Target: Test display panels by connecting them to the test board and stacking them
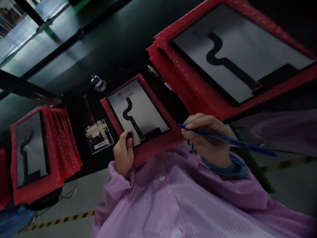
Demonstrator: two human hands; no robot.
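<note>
Between the thumb and fingers of my right hand (pixel 209 137) is a blue pen (pixel 235 142), its tip pointing left toward the middle panel. My left hand (pixel 123 152) is closed on a small dark blue piece that looks like a pen cap (pixel 129 135), at the near left corner of that panel. The display panel (pixel 151 110) lies back side up on a red bubble-wrap sheet (pixel 158 148) in front of me. A black wavy flex cable (pixel 135 122) runs across its pale back, and small print shows near its far edge.
Right stands a tall stack of red bubble-wrap sheets (pixel 170 79) with another panel (pixel 237 43) on top. A similar stack (pixel 65 142) with a panel (pixel 32 145) is at left. A small circuit board (pixel 98 135) and a metal tally counter (pixel 98 82) lie on the dark table.
</note>
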